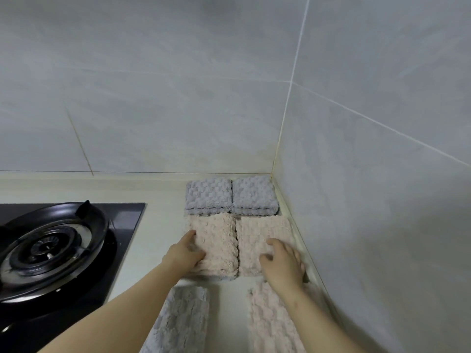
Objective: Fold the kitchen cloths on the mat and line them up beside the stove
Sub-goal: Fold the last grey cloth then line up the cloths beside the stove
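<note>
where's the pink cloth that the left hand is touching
In the head view the pink cloth lies on the counter right of the stove, in front of a grey cloth and beside a second pink cloth on its right.
</note>
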A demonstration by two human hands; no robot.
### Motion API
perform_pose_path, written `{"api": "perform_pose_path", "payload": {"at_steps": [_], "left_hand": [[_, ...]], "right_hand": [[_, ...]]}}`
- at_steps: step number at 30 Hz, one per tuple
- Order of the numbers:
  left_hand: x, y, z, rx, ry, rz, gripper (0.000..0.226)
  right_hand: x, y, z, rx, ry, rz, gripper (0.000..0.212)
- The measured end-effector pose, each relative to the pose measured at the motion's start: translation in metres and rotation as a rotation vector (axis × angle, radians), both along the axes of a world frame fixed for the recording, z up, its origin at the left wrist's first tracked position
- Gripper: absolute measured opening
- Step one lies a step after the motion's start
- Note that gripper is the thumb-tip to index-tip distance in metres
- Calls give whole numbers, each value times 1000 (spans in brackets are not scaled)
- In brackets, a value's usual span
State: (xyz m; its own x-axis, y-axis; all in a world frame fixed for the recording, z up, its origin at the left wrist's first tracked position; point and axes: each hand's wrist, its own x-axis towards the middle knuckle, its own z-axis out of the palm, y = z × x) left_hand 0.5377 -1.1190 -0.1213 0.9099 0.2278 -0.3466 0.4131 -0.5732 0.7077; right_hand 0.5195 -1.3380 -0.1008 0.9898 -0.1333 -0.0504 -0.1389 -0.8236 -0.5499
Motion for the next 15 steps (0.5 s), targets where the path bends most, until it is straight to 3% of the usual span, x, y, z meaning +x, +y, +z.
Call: {"api": "perform_pose_path", "payload": {"at_steps": [6,12,15], "left_hand": [[-28,9,10,160,-106,36,70],[-75,48,12,76,-189,96,73],[-103,65,6,34,-137,120,81]], "right_hand": [[-10,0,1,-26,-33,44,44],[-39,11,3,-63,-82,92,42],[-58,15,5,-74,-97,85,41]]}}
